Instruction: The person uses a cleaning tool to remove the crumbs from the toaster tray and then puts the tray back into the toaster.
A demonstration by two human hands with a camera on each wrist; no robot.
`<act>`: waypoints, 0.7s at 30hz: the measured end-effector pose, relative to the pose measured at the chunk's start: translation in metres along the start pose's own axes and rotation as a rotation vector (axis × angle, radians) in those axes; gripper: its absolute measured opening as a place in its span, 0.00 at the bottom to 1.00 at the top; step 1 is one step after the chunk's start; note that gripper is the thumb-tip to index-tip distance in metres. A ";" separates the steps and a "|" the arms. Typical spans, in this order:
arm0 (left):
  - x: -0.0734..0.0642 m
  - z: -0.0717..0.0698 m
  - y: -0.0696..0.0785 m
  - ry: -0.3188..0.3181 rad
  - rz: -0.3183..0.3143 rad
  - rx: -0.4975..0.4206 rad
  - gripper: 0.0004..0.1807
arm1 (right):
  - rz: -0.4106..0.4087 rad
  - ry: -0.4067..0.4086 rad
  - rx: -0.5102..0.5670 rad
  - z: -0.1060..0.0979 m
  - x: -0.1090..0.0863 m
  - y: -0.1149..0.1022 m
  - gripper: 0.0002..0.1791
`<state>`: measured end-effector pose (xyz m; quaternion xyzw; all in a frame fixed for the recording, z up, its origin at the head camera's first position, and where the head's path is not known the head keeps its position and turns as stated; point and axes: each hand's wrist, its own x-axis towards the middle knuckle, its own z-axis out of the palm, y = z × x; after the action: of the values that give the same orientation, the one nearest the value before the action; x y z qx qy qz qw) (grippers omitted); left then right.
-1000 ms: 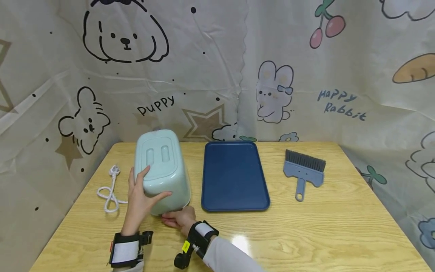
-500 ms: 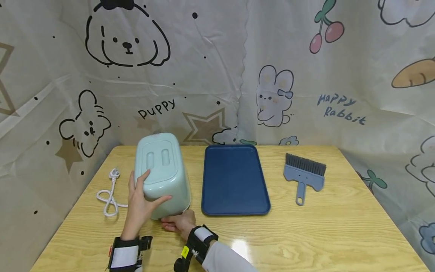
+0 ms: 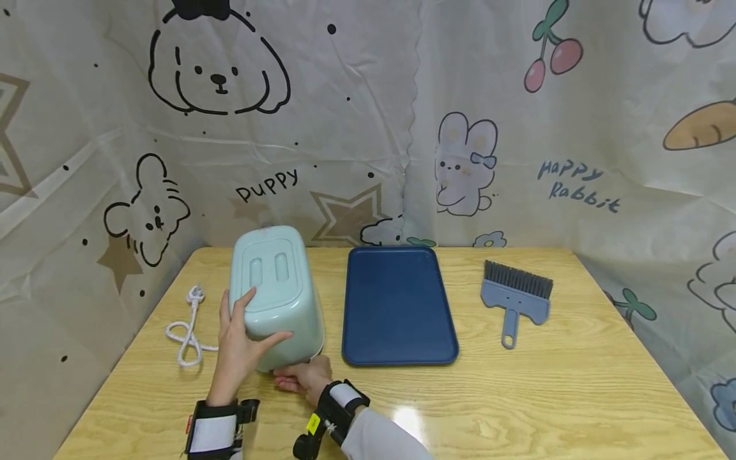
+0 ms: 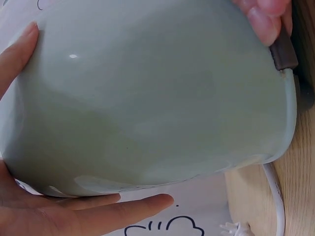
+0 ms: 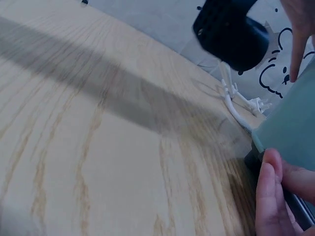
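Mint-green appliance (image 3: 276, 297) sits upturned on my desk (image 3: 546, 396); left hand (image 3: 241, 342) cups its side, right hand (image 3: 303, 377) seemingly pinches its lower edge.

Wooden table (image 3: 575, 396) under green appliance (image 3: 276, 287), white cord (image 3: 186, 332), blue tray (image 3: 397, 300), grey brush (image 3: 515, 297).

The left hand (image 3: 240, 345) reaches forward with its palm pressed flat, fingers straight and spread, thumb pointing right. The right hand (image 3: 303, 375) lies low just beside it, fingers curled in a grip pointing left. Both wrists wear black straps; a pale sleeve covers the right forearm.
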<state>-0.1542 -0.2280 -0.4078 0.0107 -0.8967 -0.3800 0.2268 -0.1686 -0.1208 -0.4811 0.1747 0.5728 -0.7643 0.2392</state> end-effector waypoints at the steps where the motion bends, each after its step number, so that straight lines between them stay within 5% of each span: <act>1: 0.000 -0.001 0.000 0.001 0.000 0.001 0.51 | 0.004 -0.015 0.007 0.000 0.000 0.000 0.14; 15: 0.002 -0.004 0.000 0.011 -0.017 0.009 0.51 | 0.063 -0.251 0.027 -0.014 0.001 0.001 0.10; 21: 0.001 -0.002 0.001 -0.009 -0.011 0.003 0.51 | 0.054 -0.264 0.019 -0.020 -0.002 0.005 0.10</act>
<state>-0.1544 -0.2290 -0.4059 0.0144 -0.8983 -0.3799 0.2204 -0.1648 -0.1024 -0.4896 0.0903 0.5240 -0.7793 0.3316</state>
